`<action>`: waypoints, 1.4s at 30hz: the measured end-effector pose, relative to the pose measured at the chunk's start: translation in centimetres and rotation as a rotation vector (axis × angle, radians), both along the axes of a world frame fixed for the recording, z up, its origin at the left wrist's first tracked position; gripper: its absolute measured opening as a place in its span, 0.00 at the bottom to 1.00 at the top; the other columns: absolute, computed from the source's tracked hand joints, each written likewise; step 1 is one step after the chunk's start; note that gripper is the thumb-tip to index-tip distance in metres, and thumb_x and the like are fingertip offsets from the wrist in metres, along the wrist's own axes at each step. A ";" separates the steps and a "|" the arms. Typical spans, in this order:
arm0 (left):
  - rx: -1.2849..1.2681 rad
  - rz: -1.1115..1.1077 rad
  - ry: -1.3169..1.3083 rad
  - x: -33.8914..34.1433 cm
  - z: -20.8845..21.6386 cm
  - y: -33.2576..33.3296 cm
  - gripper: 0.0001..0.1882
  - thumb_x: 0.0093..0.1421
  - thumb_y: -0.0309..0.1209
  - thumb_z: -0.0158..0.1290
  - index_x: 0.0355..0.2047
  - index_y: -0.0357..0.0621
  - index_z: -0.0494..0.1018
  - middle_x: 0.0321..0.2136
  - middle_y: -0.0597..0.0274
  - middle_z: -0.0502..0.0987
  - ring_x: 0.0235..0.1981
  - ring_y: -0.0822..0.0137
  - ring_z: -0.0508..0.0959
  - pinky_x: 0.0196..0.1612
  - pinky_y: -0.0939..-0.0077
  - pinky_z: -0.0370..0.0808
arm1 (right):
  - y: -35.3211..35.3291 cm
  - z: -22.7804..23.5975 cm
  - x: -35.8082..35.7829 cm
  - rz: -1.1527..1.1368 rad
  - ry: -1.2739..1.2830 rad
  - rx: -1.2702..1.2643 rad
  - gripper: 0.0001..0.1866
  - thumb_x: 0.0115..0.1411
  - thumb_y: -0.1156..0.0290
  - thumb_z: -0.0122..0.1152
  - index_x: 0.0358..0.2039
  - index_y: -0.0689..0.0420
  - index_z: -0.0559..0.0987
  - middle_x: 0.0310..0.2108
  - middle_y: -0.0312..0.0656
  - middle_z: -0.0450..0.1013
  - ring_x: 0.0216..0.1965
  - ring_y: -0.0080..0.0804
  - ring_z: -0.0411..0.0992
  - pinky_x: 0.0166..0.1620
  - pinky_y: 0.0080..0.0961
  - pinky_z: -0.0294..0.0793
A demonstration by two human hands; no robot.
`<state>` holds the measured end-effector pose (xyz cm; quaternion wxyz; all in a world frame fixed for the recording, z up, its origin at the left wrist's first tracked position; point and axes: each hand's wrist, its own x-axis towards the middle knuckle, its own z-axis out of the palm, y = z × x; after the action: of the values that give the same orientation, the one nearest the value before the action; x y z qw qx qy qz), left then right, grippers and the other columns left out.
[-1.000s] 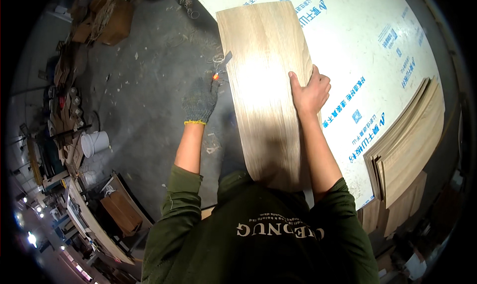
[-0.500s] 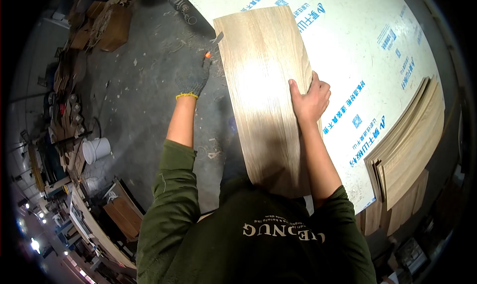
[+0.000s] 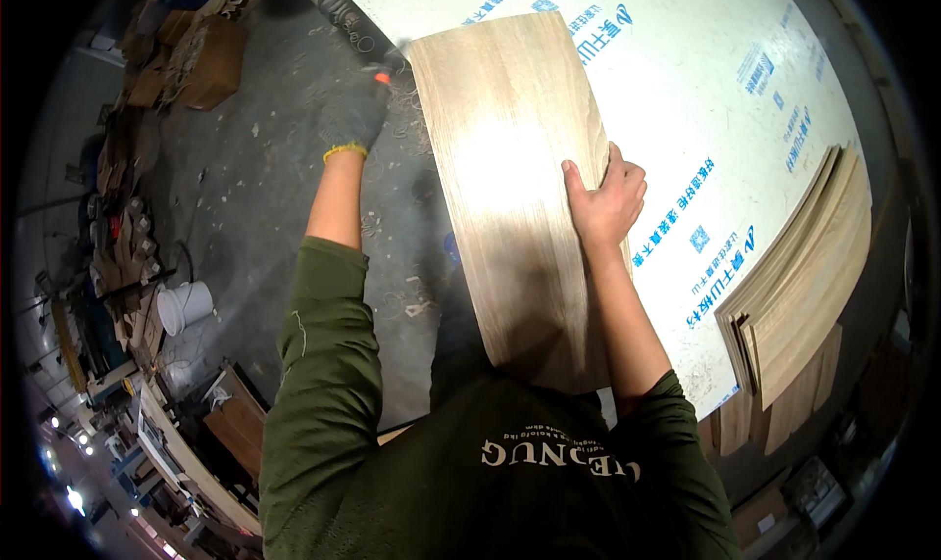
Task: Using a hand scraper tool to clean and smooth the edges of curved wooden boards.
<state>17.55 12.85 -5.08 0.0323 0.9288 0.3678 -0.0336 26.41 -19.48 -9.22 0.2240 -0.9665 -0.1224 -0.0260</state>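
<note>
A long wood-grain panel (image 3: pixel 505 188) lies lengthwise before me, its near end close to my body. Its right edge is gripped by my bare right hand (image 3: pixel 606 199), thumb on the top face and fingers over the side. My left hand (image 3: pixel 353 117), in a dark knit glove with a yellow cuff, is closed round a small tool with a bright orange-red part (image 3: pixel 382 77). This hand is left of the panel's far left corner, apart from the edge. Blur hides most of the tool, so its kind does not show.
Under the panel is a white board (image 3: pixel 676 99) with blue print. A stack of similar wood-grain panels (image 3: pixel 809 276) rests at its right edge. Thin shavings litter the grey floor (image 3: pixel 265 178). A white bucket (image 3: pixel 184 307) and cardboard boxes (image 3: pixel 211 62) stand to the left.
My left hand has moved left and away from me, taking the tool off the panel's far left corner. The right hand keeps its grip on the panel.
</note>
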 end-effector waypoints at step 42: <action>-0.359 -0.228 -0.178 -12.7 -0.5 -13.5 0.14 0.63 0.40 0.41 0.36 0.46 0.71 0.35 0.51 0.79 0.34 0.46 0.78 0.38 0.53 0.73 | -6.6 0.0 -1.2 0.251 -0.194 0.026 0.30 0.51 0.60 0.66 0.53 0.57 0.72 0.46 0.49 0.69 0.49 0.48 0.65 0.54 0.41 0.64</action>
<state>4.85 -0.66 -5.55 0.2252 0.9430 0.2442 -0.0198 25.17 -26.12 -9.23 0.2253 -0.9336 -0.2628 -0.0928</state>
